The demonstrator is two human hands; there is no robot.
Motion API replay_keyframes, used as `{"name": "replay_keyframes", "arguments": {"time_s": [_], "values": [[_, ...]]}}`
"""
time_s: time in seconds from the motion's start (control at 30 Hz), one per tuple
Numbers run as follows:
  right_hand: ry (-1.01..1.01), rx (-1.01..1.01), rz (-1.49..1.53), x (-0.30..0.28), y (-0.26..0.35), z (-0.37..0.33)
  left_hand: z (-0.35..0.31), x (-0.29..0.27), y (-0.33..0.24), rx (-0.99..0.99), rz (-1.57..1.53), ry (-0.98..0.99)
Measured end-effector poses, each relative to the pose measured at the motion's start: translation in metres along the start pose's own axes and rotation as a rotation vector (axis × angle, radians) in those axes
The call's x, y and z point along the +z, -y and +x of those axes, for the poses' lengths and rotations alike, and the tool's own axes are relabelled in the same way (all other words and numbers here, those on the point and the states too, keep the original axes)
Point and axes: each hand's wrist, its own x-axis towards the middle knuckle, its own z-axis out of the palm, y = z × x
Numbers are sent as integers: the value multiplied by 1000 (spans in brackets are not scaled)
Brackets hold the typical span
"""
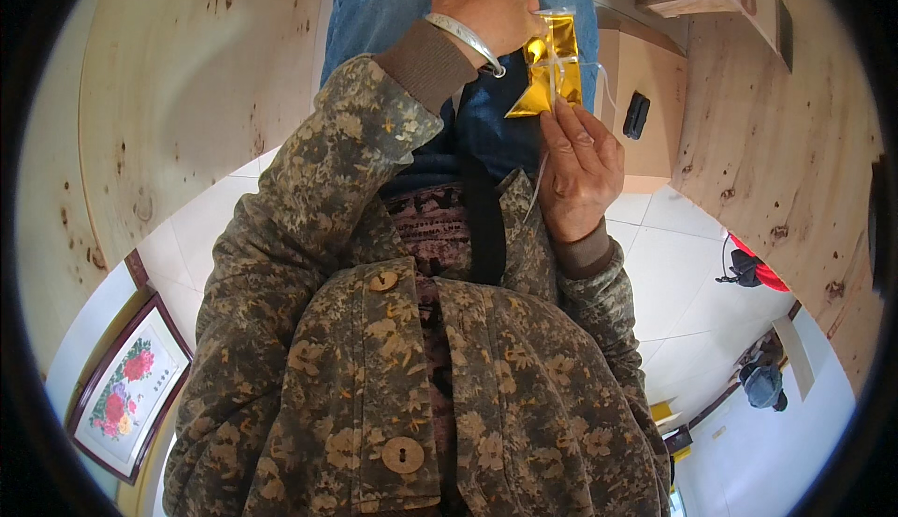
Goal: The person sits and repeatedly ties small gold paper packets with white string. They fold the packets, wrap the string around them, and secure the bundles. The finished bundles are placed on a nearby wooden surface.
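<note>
A shiny gold foil packet (531, 94) is held up over my lap, with pale strings or ribbon crossing over it. At its upper left edge, the fingers of my left hand (482, 4) are closed on the packet; the hand's back hides most of the fingertips. My right hand (582, 166) pinches the ribbon (552, 82) at the packet's lower edge, fingers pressed together. One thin white string (606, 82) curls off to the right, and another hangs below my right hand. A silver bangle (463, 35) circles my left wrist.
To the right stands a cardboard box (650, 129) with a small black object (636, 116) on it. Wooden boards (187, 68) rise at the left and right. My jeans-covered knees (374, 2) lie below the packet. A framed flower picture (131, 391) appears at lower left.
</note>
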Motion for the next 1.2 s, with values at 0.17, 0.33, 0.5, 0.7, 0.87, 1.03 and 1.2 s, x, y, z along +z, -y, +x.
{"name": "replay_keyframes", "arguments": {"time_s": [0.17, 0.33, 0.5, 0.7, 0.87, 1.03, 1.2], "values": [[-2, 0, 11, 1, -1, -1, 3, 4, 10, 81, -78, -72], [2, -5, 9, 0, -1, 0, 8, 4, 15, 38, -103, 34], [28, -2, 7, -3, -1, 1, 9, 4, 11, 78, -65, 11], [29, 20, 14, -3, 1, 0, 11, 5, 11, 110, -22, -11], [34, 29, 33, -3, 1, 2, 16, 4, 13, 148, 35, -11], [37, 30, 41, -2, 2, 3, 19, 8, 13, 156, 136, -4], [35, 21, 37, -1, 2, 3, 21, 16, 11, 352, 461, -154]]}}
